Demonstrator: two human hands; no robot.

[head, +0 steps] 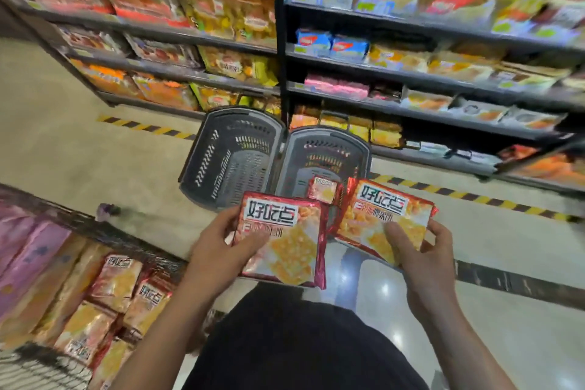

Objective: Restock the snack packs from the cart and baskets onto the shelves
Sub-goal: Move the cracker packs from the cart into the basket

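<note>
While each hand pinches one snack pack: left hand (218, 250) holds left pack (281, 241) | right hand (421, 250) holds right pack (384, 220), above baskets (228, 155) | risk: glossy film slips from either grip reaching for shelves (411, 73).

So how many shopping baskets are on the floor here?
2. The left basket and the right basket sit side by side below the shelves; the right one holds a small red pack.

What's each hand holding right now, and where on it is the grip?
Left hand grips a red cracker pack by its left edge, thumb on its face. Right hand grips a second red pack at its lower right corner.
</note>
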